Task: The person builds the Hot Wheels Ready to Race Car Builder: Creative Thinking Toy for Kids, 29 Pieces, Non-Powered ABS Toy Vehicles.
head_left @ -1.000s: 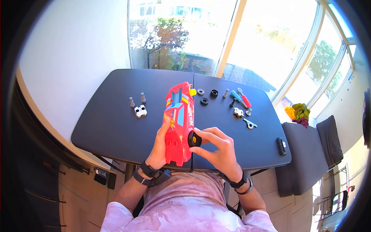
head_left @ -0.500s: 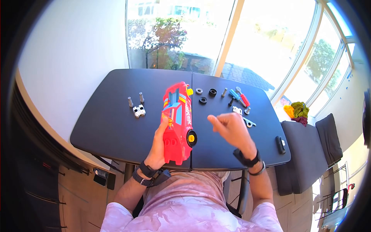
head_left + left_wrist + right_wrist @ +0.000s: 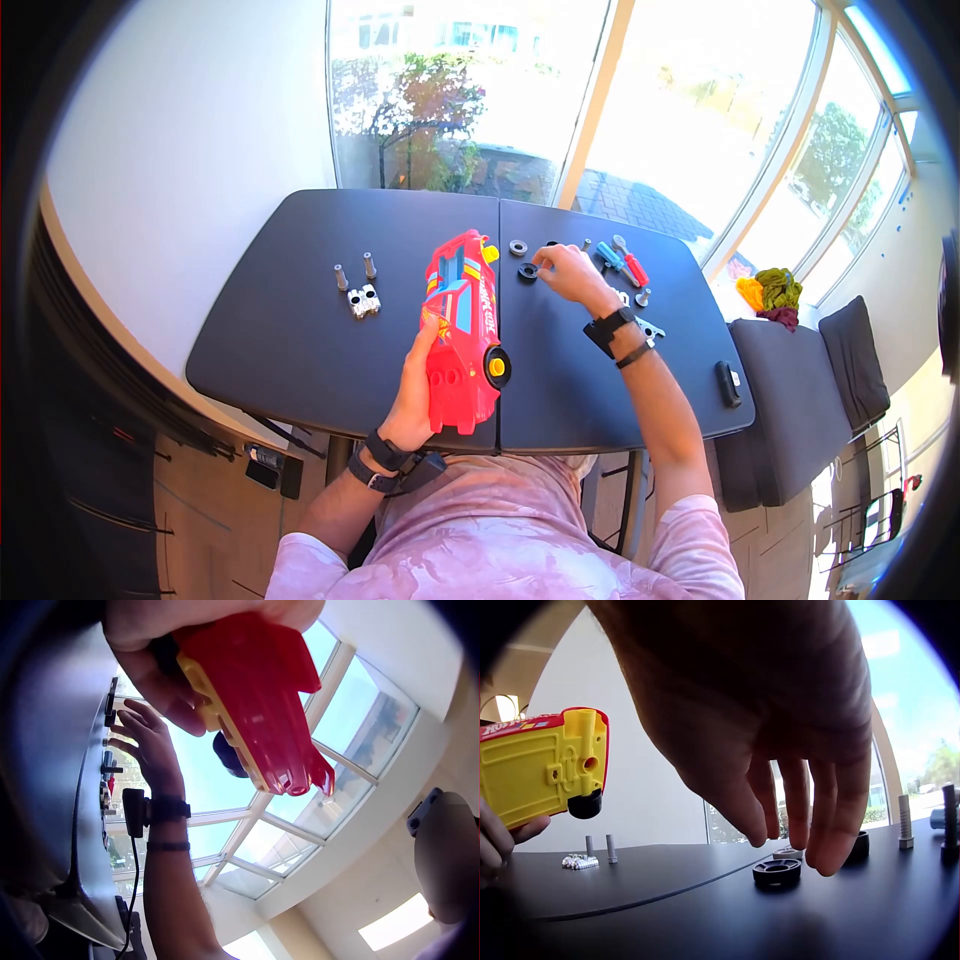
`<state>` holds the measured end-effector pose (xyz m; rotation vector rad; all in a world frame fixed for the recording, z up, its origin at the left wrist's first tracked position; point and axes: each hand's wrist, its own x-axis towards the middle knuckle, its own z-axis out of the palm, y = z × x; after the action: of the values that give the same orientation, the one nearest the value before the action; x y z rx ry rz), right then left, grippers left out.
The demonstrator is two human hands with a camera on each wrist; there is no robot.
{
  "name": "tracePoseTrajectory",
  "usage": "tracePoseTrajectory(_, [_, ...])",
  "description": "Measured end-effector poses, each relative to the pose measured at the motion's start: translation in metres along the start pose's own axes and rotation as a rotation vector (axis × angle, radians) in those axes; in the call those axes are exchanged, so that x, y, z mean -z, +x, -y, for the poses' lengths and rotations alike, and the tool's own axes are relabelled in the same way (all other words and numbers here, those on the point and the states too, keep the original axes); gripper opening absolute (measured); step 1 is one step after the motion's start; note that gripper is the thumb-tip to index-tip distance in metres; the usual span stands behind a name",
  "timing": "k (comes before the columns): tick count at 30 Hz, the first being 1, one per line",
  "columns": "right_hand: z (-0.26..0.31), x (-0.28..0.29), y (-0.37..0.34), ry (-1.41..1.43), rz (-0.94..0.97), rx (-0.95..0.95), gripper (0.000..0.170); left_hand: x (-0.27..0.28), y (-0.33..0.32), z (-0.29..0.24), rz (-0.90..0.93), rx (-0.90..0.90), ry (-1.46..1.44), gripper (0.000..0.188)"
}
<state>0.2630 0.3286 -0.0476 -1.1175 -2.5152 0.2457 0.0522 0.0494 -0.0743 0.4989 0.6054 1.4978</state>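
My left hand (image 3: pixel 408 395) grips a red toy car (image 3: pixel 462 335) from its left side, holding it upright over the table. A black wheel (image 3: pixel 497 367) with a yellow hub sits at the car's near right corner, and a bare yellow axle end (image 3: pixel 491 254) sticks out at the far one. In the right wrist view the car's yellow underside (image 3: pixel 525 772) shows. My right hand (image 3: pixel 572 272) reaches over the table, fingers pointing down and slightly bent. Its fingertips hang close over a loose black wheel (image 3: pixel 777 877) lying flat, with nothing between them.
A grey wheel (image 3: pixel 518 247) lies just beyond. Blue and red-handled tools (image 3: pixel 636 268) and bolts lie farther right. On the left stand two grey bolts (image 3: pixel 340 277) beside a silver engine-like piece (image 3: pixel 364 300). A black device (image 3: pixel 728 383) lies at the table's right edge.
My right hand has let go of the wheel on the car and moved forward to the loose wheels. The left hand still holds the car in about the same place.
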Motion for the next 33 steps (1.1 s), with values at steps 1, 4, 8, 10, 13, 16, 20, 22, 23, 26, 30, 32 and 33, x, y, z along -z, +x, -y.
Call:
tracePoseTrajectory(1, [0.0,-0.004,0.002,-0.018,-0.001,0.015,0.03,0.0,0.0,0.0,-0.003,-0.001,-0.004,0.076])
tracePoseTrajectory(4, [-0.004,-0.019,0.006,-0.07,-0.017,0.053,0.04,0.002,0.002,0.001,0.014,0.011,-0.032,0.075])
tracePoseTrajectory(8, [-0.014,-0.039,0.013,-0.086,-0.007,0.123,0.046,-0.002,-0.001,-0.002,0.02,0.022,-0.037,0.07])
tracePoseTrajectory(10, [-0.014,-0.038,0.012,-0.126,0.028,0.111,0.045,-0.003,-0.002,-0.002,0.011,0.026,-0.043,0.07])
tracePoseTrajectory(13, [0.002,-0.025,0.005,-0.071,-0.052,0.153,0.042,-0.001,0.0,-0.001,-0.003,0.0,-0.04,0.073])
tracePoseTrajectory(16, [0.051,0.015,-0.027,0.246,-0.052,0.152,0.042,0.0,0.001,0.0,0.004,0.003,-0.051,0.072])
tracePoseTrajectory(20, [0.106,0.054,-0.091,0.782,0.029,0.111,0.047,0.001,0.002,0.0,0.001,-0.016,-0.042,0.071])
tracePoseTrajectory(22, [0.128,0.064,-0.123,0.836,0.038,0.144,0.05,0.002,0.001,0.0,0.013,-0.006,-0.042,0.07])
tracePoseTrajectory(23, [0.135,0.067,-0.135,0.863,0.041,0.163,0.052,0.002,0.002,0.001,0.015,-0.015,-0.042,0.07])
tracePoseTrajectory(26, [0.148,0.064,-0.16,0.844,0.022,0.201,0.053,0.003,0.002,0.002,0.019,-0.034,-0.035,0.07])
tracePoseTrajectory(30, [0.155,0.051,-0.171,0.828,-0.077,0.2,0.05,0.0,0.0,0.001,0.012,-0.054,-0.009,0.071])
tracePoseTrajectory(32, [0.158,0.046,-0.172,0.783,-0.1,0.21,0.049,0.0,0.0,0.001,0.017,-0.053,-0.007,0.072])
tracePoseTrajectory(33, [0.159,0.045,-0.172,0.759,-0.111,0.216,0.049,0.002,0.0,0.001,0.026,-0.046,-0.012,0.072])
